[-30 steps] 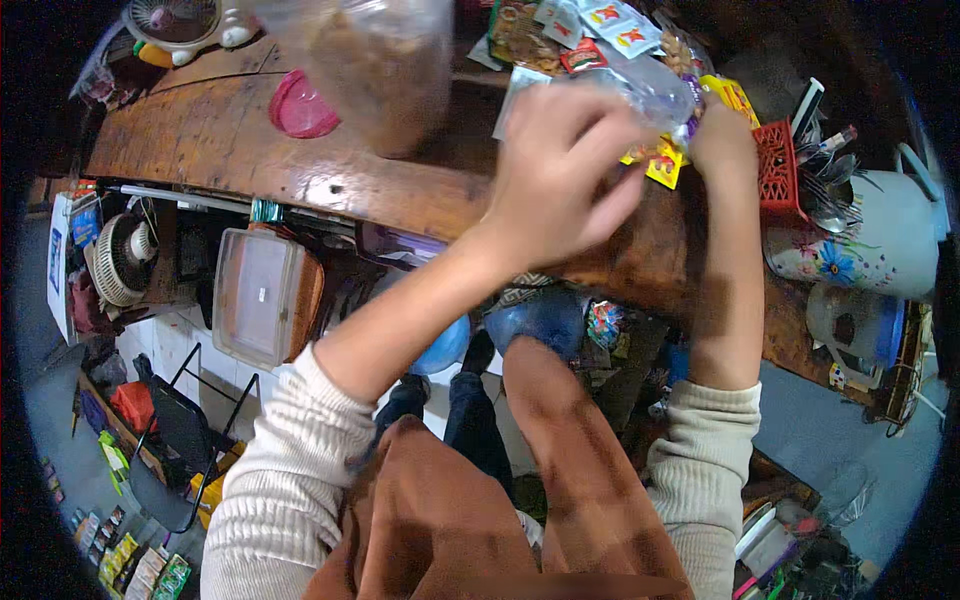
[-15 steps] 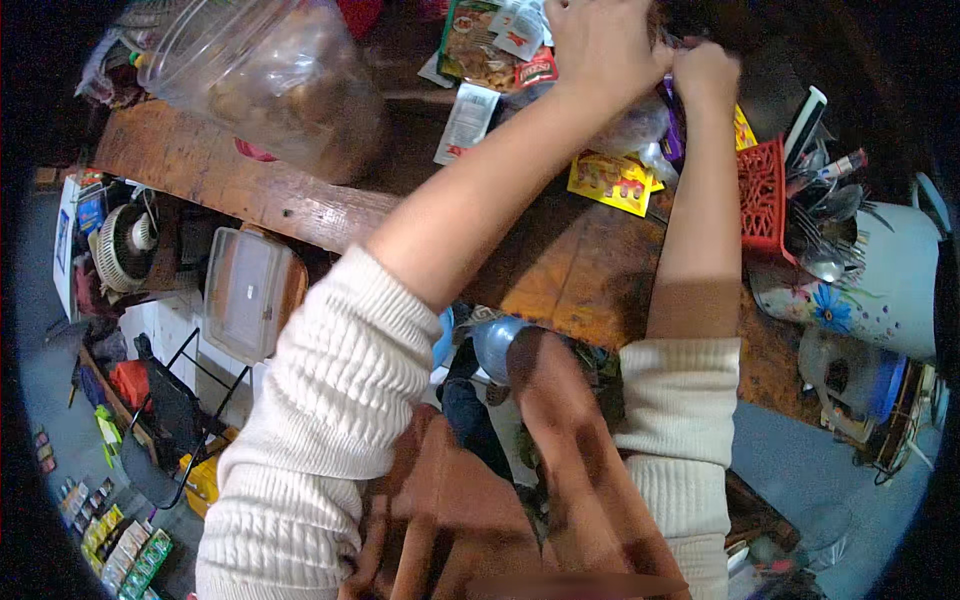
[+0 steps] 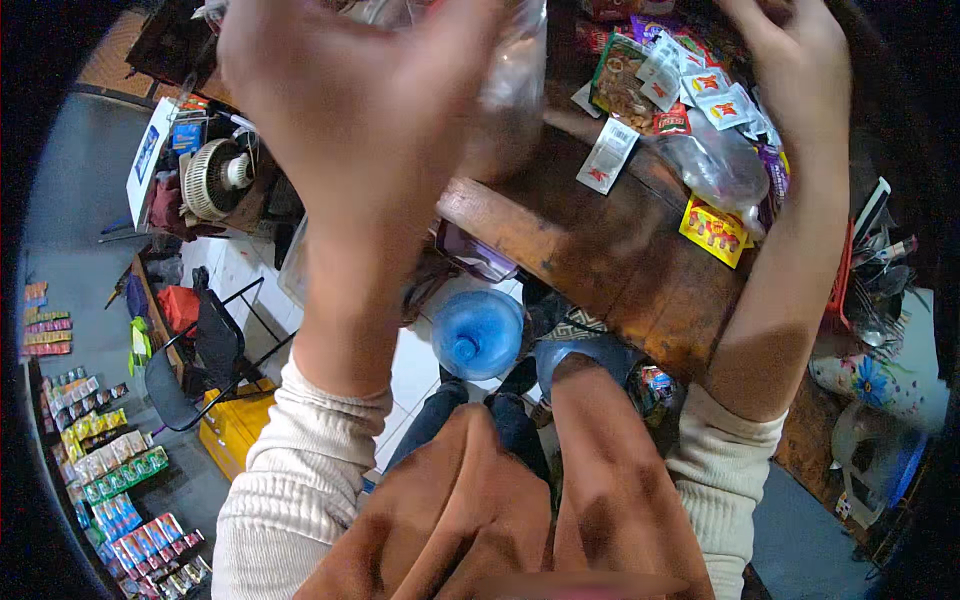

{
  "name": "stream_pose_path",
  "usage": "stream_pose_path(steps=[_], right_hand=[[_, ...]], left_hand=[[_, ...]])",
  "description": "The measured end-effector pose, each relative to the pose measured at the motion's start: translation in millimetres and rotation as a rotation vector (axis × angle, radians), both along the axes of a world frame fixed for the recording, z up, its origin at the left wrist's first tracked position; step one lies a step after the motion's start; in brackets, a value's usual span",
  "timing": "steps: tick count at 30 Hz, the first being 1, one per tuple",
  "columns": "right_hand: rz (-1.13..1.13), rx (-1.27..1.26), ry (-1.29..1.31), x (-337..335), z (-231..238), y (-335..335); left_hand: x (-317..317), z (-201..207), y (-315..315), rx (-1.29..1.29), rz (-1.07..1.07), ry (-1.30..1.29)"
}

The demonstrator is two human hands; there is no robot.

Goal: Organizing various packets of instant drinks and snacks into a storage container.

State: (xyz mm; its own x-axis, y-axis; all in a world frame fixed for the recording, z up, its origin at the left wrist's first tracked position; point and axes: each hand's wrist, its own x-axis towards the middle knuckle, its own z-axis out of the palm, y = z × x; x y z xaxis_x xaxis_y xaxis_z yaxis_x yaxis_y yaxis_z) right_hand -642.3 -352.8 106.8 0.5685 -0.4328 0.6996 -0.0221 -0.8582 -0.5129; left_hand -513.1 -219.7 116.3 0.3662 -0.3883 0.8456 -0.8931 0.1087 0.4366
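Note:
My left hand is raised close to the view and smeared by motion, its fingers partly cut off by the upper edge. It overlaps the large clear plastic jar; whether it touches the jar cannot be made out. At the upper right, my right hand is beside a pile of packets, thumb and fingers apart, tips beyond the edge. In that pile are a green-and-brown food packet, white sachets, a knotted clear plastic bag and a yellow packet. A single white sachet lies nearer me.
The wooden table runs across in front of me. Cutlery in a red basket and a flowered white container stand at its right. Below are a blue water bottle, a black folding chair and a fan.
My left hand has left the packets and swung left toward the jar, rising closer to the view. My right hand has drawn away rightward, uncovering the sachets. The view has shifted left.

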Motion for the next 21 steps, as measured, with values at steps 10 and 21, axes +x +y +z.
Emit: stream_pose_path(steps=[10,21], right_hand=[[0.523,0.939,0.41,53,81,10],[-0.14,0.133,0.879,78,64,66]], left_hand=[[80,-37,4,0.161,-0.133,-0.101],[79,-30,2,0.401,-0.157,-0.175]])
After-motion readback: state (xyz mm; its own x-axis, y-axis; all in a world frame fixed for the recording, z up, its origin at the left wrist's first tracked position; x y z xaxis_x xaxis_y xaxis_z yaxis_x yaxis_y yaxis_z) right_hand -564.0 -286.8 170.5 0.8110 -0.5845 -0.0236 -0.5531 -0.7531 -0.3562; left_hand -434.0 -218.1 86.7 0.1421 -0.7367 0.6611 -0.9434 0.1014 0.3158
